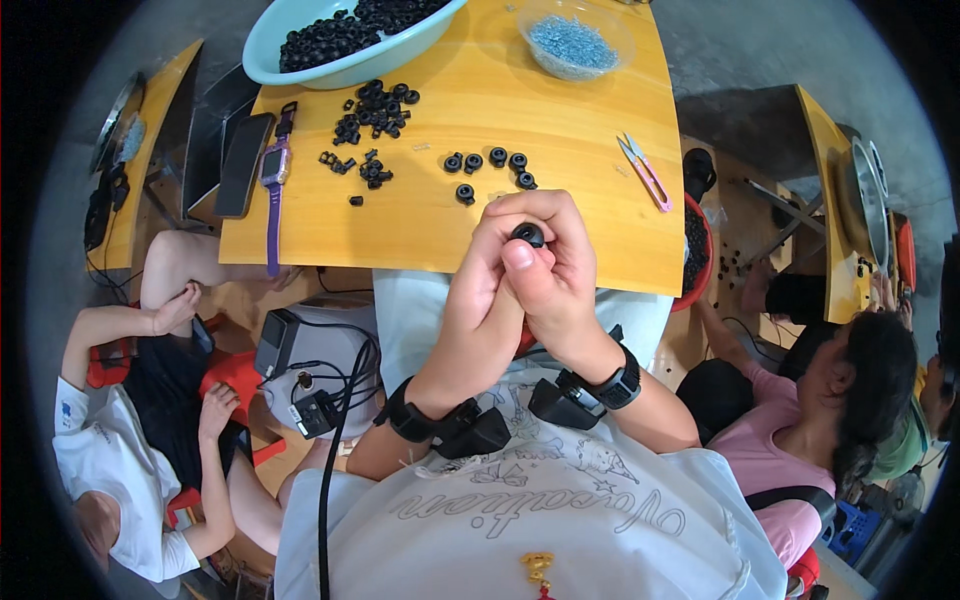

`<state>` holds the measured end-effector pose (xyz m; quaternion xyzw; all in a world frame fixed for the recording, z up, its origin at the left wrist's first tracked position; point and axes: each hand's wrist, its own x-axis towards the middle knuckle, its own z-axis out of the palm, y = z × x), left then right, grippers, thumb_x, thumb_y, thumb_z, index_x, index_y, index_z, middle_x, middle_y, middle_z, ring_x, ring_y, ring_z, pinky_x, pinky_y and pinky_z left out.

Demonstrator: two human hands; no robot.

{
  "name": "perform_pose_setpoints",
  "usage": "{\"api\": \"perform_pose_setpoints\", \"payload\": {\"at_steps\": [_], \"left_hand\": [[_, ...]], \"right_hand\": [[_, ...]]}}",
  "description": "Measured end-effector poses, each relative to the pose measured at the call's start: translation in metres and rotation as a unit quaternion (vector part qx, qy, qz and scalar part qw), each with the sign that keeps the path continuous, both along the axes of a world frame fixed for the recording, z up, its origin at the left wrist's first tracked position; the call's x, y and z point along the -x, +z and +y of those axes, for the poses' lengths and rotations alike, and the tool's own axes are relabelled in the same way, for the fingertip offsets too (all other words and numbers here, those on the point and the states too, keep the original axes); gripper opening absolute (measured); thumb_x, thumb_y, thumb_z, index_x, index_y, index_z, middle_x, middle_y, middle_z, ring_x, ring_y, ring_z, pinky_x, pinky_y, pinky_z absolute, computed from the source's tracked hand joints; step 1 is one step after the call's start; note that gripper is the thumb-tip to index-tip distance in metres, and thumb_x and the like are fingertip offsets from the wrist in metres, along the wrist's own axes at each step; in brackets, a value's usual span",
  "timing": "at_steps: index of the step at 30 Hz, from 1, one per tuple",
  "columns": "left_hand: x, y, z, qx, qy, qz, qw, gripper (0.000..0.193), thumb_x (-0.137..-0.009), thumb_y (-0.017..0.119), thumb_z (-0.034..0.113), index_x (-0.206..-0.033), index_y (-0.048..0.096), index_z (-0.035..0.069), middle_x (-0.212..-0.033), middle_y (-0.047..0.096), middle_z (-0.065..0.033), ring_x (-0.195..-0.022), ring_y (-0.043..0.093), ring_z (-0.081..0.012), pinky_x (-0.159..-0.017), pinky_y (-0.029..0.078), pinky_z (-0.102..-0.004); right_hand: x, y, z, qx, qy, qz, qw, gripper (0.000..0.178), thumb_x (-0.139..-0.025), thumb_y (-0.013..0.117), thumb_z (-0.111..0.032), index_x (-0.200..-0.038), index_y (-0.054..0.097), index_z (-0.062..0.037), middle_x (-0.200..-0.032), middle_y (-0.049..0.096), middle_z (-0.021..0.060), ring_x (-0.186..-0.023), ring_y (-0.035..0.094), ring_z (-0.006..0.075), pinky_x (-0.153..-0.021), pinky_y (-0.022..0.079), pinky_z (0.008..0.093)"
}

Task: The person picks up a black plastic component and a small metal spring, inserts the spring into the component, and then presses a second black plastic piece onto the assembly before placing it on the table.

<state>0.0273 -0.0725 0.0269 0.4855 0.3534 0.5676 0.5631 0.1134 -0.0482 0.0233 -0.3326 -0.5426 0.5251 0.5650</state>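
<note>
Just over the near edge of the wooden table [560,130], my two hands are pressed together. Between them sits a small round black part [527,235] with a raised rim. My right hand [562,285] curls over it, its thumb pressed against the part's near side. My left hand [478,285] is closed around the other side, most of its fingers hidden by the right hand. Beyond my hands lie several similar black ring-shaped parts [498,157]. A bigger pile of black parts [375,108] and some small black pieces [372,170] lie farther left.
A light-blue basin [262,50] of black parts and a clear bowl [571,72] of small silvery-blue pieces stand at the back. Pink-handled thread snips [655,185] lie right; a phone [243,165] and purple-strapped watch [273,195] lie left. People sit on both sides.
</note>
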Motion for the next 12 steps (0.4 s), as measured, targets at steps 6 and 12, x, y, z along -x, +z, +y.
{"api": "perform_pose_setpoints", "payload": {"at_steps": [6, 12], "left_hand": [[-0.0030, -0.0013, -0.0022, -0.017, 0.032, 0.011, 0.999, 0.020, -0.092, 0.041, 0.017, -0.106, 0.043, 0.003, -0.097, 0.047, -0.0007, -0.089, 0.044, -0.0058, -0.080, 0.035, -0.0202], [-0.0020, -0.0013, -0.0068, -0.020, 0.046, 0.038, 0.998, 0.023, -0.091, 0.044, 0.019, -0.108, 0.042, 0.004, -0.098, 0.046, 0.0004, -0.089, 0.042, -0.0056, -0.079, 0.034, -0.0195]], "right_hand": [[0.0003, -0.0010, 0.0000, -0.003, 0.017, 0.011, 1.000, 0.023, -0.081, 0.055, -0.007, -0.101, 0.048, 0.0009, -0.088, 0.055, 0.0060, -0.080, 0.050, 0.0095, -0.071, 0.042, 0.0234], [-0.0011, -0.0059, 0.0028, -0.041, 0.084, 0.058, 0.994, 0.025, -0.083, 0.053, -0.009, -0.105, 0.045, -0.0001, -0.090, 0.054, 0.0074, -0.079, 0.050, 0.0126, -0.070, 0.043, 0.0252]]}}
